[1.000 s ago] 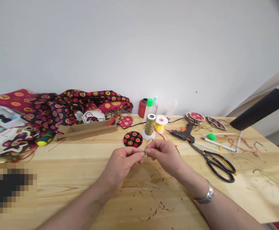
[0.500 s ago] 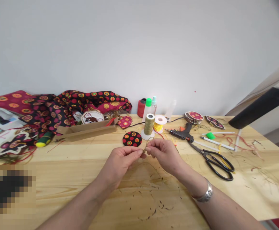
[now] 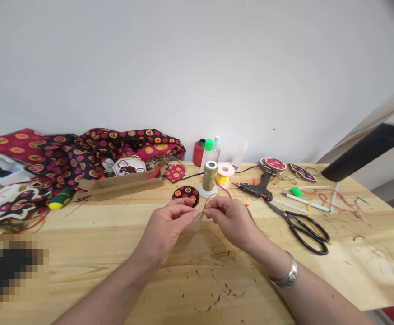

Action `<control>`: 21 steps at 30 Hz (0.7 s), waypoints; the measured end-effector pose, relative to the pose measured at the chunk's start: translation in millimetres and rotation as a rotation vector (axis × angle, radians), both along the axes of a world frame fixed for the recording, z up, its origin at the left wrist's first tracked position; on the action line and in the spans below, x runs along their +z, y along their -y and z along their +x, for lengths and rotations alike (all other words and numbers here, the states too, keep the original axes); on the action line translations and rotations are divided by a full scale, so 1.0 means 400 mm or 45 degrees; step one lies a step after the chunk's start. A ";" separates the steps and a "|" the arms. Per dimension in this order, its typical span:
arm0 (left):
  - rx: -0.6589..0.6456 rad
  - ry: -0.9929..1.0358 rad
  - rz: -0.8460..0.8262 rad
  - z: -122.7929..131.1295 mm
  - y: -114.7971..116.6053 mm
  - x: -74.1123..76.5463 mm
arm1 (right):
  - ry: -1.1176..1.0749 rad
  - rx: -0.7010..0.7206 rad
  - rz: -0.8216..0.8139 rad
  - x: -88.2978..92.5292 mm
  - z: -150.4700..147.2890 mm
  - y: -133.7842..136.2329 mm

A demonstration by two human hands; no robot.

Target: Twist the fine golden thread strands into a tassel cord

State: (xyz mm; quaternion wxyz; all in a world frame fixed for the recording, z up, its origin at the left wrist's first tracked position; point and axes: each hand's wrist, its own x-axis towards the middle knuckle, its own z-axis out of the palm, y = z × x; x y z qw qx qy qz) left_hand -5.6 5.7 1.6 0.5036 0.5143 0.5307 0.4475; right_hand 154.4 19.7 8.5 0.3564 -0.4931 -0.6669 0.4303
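Olive-green thread [image 3: 201, 218] runs in a small loop and loose strands between my two hands, above the wooden table. My left hand [image 3: 166, 228] pinches its left side between thumb and forefinger. On the other side, my right hand [image 3: 232, 221] grips the thread with its fingertips; a bracelet sits on that wrist. Just behind my left fingers lies a round black patterned fabric piece [image 3: 186, 194], partly covered by them. Behind the hands stand a spool of olive thread [image 3: 210, 175] and a spool of yellow cord [image 3: 224, 175].
A black glue gun [image 3: 257, 187] and black-handled scissors [image 3: 307, 228] lie to the right, near a pen [image 3: 307, 202]. On the left are a cardboard tray [image 3: 122, 186], heaped patterned fabric [image 3: 115, 140] and a green-yellow object [image 3: 60, 198]. Thread scraps [image 3: 217, 300] dot the front.
My left fingers have shifted slightly away from the knot spot, and loose thread strands now show between the hands. The right hand stays nearly still.
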 end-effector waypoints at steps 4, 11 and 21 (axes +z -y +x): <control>-0.022 0.095 -0.111 0.001 0.003 0.001 | 0.063 0.004 0.147 0.002 0.000 0.004; -0.156 0.348 -0.397 0.001 0.003 0.000 | 0.064 0.023 0.243 0.005 -0.002 0.009; -0.160 -0.025 -0.155 0.008 0.011 0.008 | -0.033 0.010 0.131 -0.002 -0.002 0.007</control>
